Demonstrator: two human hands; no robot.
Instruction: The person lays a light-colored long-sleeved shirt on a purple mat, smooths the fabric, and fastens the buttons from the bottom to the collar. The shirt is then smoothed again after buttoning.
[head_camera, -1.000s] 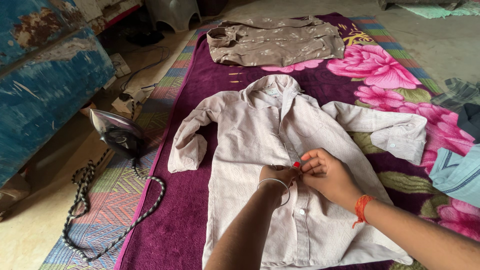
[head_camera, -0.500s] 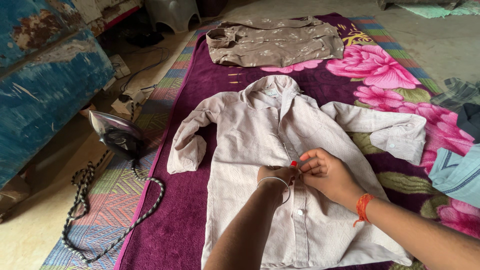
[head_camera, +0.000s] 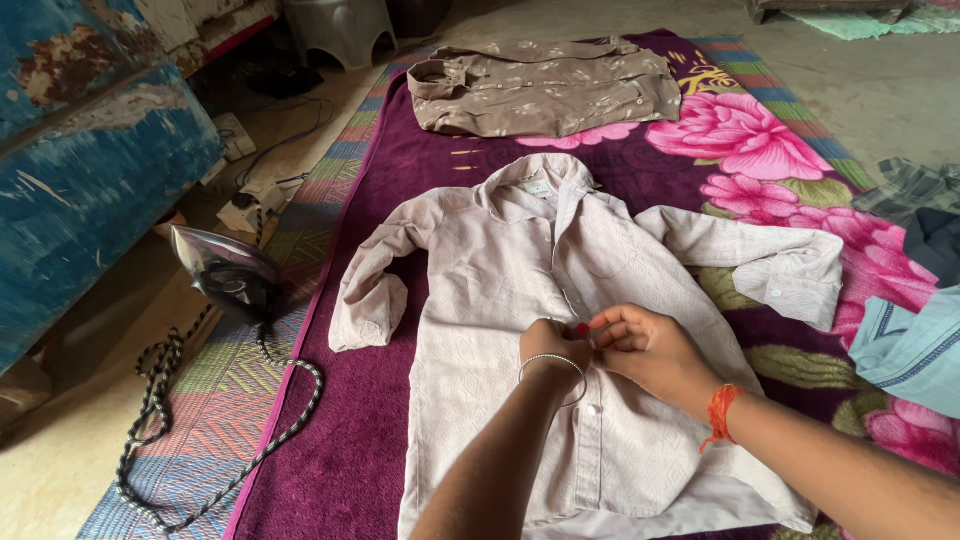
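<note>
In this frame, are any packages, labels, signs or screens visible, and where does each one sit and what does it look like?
Neck label: inside the collar of the pale pink shirt, a small whitish rectangle; its print is too small to make out.
No packages, signs or screens show.

- Left forearm rising from the lower edge, angled up and slightly right, thin silver bangle at the wrist.
- Left hand (head_camera: 555, 345) curled, knuckles up, fingertips pinched together at its right side, one red-painted nail showing.
- Right forearm entering from the lower right corner, slanting up and left, orange thread tied round the wrist.
- Right hand (head_camera: 650, 345) palm down, fingers bent inward, tips meeting those of the left hand.
- Both hands touching at the fingertips, closed in a fine pinch.
</note>
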